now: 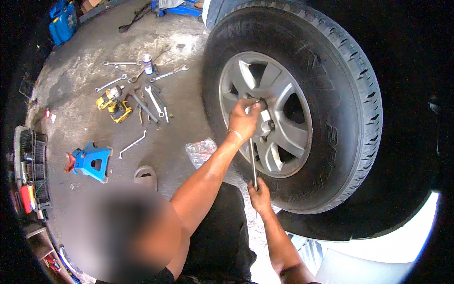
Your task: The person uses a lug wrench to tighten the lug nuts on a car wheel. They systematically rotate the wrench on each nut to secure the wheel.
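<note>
A large black tyre (331, 109) on a silver alloy wheel (290, 137) fills the right half of the head view. My left hand (243, 118) is closed round the upper end of a lug wrench, pressed against the lug nuts near the hub. Down from it runs the wrench's long metal shaft (253, 163). Its lower part sits in my closed right hand (260, 195), just beside the tyre's bottom edge. The socket end is mostly hidden by my left fingers, so its exact fit on a nut cannot be seen.
On the floor to the left lie several wrenches (153, 102), a hammer (143, 106), a yellow cordless impact driver (113, 104) and a small can (148, 64). Nearer are a blue jack stand (93, 161), a plastic bag (201, 152) and a sandal (145, 177). A black crate (35, 163) stands far left.
</note>
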`<action>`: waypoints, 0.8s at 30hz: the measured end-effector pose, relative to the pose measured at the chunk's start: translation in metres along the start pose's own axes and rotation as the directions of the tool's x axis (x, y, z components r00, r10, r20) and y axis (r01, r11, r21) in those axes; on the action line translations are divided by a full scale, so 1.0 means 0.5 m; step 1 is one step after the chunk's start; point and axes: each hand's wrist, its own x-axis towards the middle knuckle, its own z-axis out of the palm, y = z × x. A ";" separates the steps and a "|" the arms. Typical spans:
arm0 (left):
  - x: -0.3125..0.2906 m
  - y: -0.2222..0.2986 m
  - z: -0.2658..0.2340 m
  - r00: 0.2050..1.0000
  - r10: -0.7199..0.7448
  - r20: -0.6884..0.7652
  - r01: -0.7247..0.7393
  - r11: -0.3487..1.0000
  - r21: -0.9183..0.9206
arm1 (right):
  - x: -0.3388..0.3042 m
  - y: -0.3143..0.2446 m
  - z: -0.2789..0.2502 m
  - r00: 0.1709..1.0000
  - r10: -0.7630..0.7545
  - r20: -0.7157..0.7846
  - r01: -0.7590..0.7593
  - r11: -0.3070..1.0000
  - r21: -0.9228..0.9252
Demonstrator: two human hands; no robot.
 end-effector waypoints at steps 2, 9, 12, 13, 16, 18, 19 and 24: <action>-0.008 -0.010 -0.013 0.999 0.010 -0.051 -0.011 1.000 -0.015 | -0.036 -0.025 -0.019 0.996 -0.068 0.055 0.073 0.994 -0.078; 0.002 0.006 -0.009 0.948 -0.313 0.061 0.319 0.926 -0.201 | -0.140 -0.211 -0.150 0.904 0.322 0.281 -0.345 0.938 0.037; 0.005 0.031 0.001 0.815 -0.534 0.227 0.580 0.735 -0.351 | -0.171 -0.350 -0.241 0.865 0.375 0.333 -0.434 0.893 0.120; 0.003 0.038 -0.001 0.762 -0.569 0.307 0.645 0.628 -0.436 | -0.182 -0.401 -0.280 0.835 0.402 0.376 -0.508 0.826 0.245; 0.005 0.061 -0.001 0.641 -0.635 0.430 0.758 0.438 -0.484 | -0.208 -0.521 -0.350 0.879 0.224 0.420 -0.417 0.789 0.451; 0.017 0.066 0.000 0.685 -0.612 0.394 0.722 0.503 -0.474 | -0.213 -0.570 -0.371 0.887 0.221 0.406 -0.417 0.761 0.498; 0.025 0.065 0.003 0.709 -0.603 0.367 0.700 0.535 -0.473 | -0.213 -0.583 -0.374 0.890 0.220 0.399 -0.399 0.798 0.452; 0.034 0.038 0.017 0.787 -0.556 0.268 0.617 0.691 -0.377 | -0.221 -0.572 -0.365 0.851 0.371 0.371 -0.350 0.928 -0.127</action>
